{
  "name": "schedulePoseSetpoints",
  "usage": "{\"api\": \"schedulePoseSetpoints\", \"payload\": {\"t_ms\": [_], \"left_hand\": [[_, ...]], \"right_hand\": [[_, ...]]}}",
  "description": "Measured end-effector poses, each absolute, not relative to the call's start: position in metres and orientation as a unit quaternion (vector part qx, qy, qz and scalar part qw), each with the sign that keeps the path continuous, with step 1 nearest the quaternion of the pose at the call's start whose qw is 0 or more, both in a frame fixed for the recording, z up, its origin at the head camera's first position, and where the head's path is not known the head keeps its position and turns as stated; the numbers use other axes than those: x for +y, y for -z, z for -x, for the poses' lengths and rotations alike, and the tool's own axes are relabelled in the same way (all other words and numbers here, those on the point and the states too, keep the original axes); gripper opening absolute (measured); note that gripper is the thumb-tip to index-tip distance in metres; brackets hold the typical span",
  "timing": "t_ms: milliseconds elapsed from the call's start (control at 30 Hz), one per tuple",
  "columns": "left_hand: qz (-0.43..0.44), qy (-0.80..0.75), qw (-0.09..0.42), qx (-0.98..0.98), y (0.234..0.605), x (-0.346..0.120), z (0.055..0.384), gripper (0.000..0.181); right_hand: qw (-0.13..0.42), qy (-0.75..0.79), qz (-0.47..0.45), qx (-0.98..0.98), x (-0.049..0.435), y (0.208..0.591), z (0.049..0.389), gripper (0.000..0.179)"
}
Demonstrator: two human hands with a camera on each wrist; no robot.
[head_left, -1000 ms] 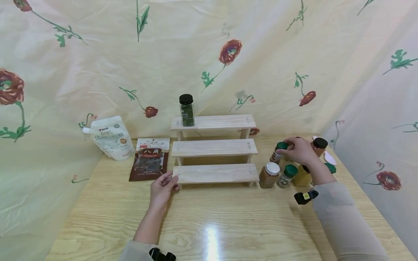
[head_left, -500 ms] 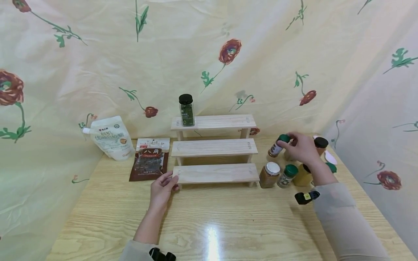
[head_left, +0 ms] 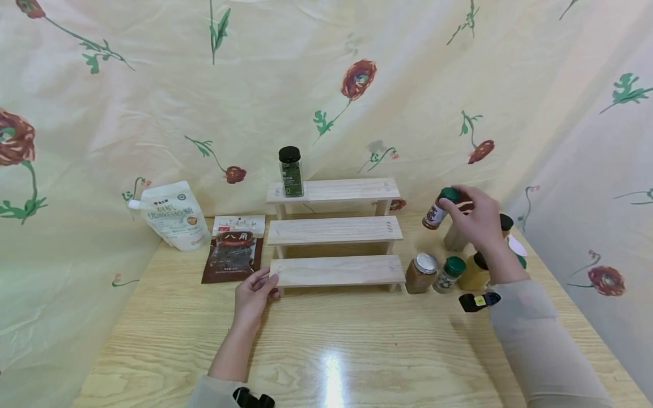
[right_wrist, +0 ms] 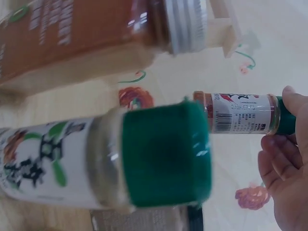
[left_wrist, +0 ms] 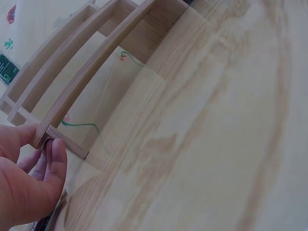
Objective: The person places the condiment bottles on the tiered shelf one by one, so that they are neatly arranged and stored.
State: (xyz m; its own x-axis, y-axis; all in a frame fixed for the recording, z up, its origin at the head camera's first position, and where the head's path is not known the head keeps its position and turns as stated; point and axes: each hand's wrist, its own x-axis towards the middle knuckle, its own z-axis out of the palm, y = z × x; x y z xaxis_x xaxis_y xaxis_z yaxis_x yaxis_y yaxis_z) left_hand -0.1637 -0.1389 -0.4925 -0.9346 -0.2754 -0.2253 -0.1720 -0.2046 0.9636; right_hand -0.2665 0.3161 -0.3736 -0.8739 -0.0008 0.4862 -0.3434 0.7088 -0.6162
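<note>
My right hand pinches a spice jar by its green cap and holds it tilted above the table, right of the rack. In the right wrist view the jar shows a white printed label and reddish contents. With thumb and fingers my left hand grips the left end of the lowest step of a three-step wooden rack. The left wrist view shows the thumb on top of the board's corner and the fingers curled under it. A black-capped jar of green herbs stands on the top step's left end.
Right of the rack stand a silver-lidded brown jar, a green-capped jar and a yellow jar, with others partly behind my right hand. On the left are a white spouted pouch and a brown packet.
My right hand has lifted the green-capped spice jar up off the table from among the other jars. The left hand stays on the rack's corner.
</note>
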Motion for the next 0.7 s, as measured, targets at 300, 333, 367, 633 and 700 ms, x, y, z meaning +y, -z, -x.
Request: {"api": "schedulePoseSetpoints", "payload": {"t_ms": [300, 333, 367, 633, 700], "left_hand": [[-0.176, 0.755, 0.033, -0.63, 0.492, -0.139, 0.162, 0.041], [-0.177, 0.755, 0.032, -0.631, 0.492, -0.138, 0.162, 0.042], [-0.178, 0.754, 0.031, -0.631, 0.492, -0.138, 0.162, 0.042], [-0.182, 0.755, 0.037, -0.629, 0.49, -0.138, 0.162, 0.041], [-0.182, 0.755, 0.039, -0.629, 0.49, -0.138, 0.162, 0.04]], "right_hand": [[0.304, -0.398, -0.099, -0.86, 0.305, 0.355, 0.268, 0.04], [0.312, -0.402, -0.102, -0.855, 0.304, 0.353, 0.268, 0.039], [0.32, -0.404, -0.106, -0.85, 0.303, 0.351, 0.268, 0.038], [0.345, -0.411, -0.138, -0.832, 0.291, 0.337, 0.273, 0.035], [0.348, -0.412, -0.141, -0.83, 0.287, 0.334, 0.275, 0.035]]}}
